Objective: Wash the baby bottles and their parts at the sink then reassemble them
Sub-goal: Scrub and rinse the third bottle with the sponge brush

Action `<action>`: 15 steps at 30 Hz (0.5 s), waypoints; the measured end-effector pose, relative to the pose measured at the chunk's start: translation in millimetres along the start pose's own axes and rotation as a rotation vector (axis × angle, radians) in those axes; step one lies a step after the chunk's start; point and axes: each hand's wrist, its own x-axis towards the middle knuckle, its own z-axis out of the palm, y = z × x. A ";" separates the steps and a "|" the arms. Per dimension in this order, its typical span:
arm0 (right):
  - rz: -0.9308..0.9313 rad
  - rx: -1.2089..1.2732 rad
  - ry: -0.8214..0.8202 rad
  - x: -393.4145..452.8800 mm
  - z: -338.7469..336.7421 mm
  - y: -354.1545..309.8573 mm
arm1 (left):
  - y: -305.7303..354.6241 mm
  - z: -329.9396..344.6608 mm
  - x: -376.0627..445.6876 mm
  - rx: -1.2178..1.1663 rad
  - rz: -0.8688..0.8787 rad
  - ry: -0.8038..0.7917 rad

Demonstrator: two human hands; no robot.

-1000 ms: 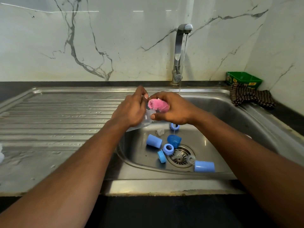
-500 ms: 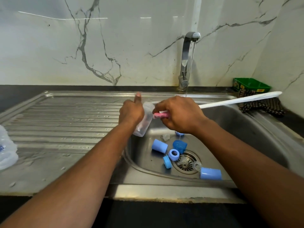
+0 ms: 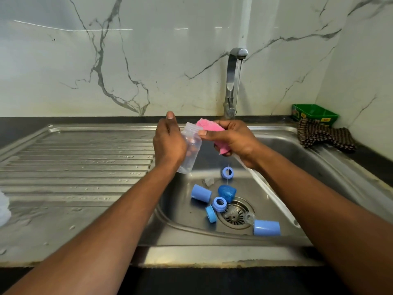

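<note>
My left hand [image 3: 169, 143] grips a clear baby bottle [image 3: 191, 149] over the left edge of the sink basin, mouth tilted up to the right. My right hand [image 3: 234, 139] holds the pink sponge head of a bottle brush [image 3: 209, 125] right at the bottle's mouth; its white handle [image 3: 270, 194] slants down to the right over the basin. In the basin lie two blue caps [image 3: 201, 193] [image 3: 266, 227], blue rings [image 3: 227, 173] [image 3: 219, 203] [image 3: 211, 213], a dark blue dome cap [image 3: 227, 192] and clear teats [image 3: 209, 181] [image 3: 248, 217].
The tap [image 3: 234, 81] runs a thin stream into the steel sink [image 3: 297, 162]. A ribbed drainboard [image 3: 80, 167] spreads to the left, with a clear object [image 3: 4, 209] at its left edge. A green box [image 3: 314, 114] and a dark cloth [image 3: 325, 135] sit at the back right.
The brush has turned round: its white handle, which stuck out to the right, now points down into the basin, and the pink head is out at the bottle's mouth.
</note>
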 end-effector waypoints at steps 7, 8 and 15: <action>0.009 0.172 0.082 1.4 6.9 3.0 | 2.5 -2.3 -4.1 0.128 0.070 0.049; 0.033 0.220 0.107 2.7 7.3 2.5 | 2.6 -1.9 -3.8 0.117 0.066 0.042; 0.067 0.240 0.050 2.5 16.4 6.9 | 4.7 10.1 -15.8 0.012 0.013 -0.160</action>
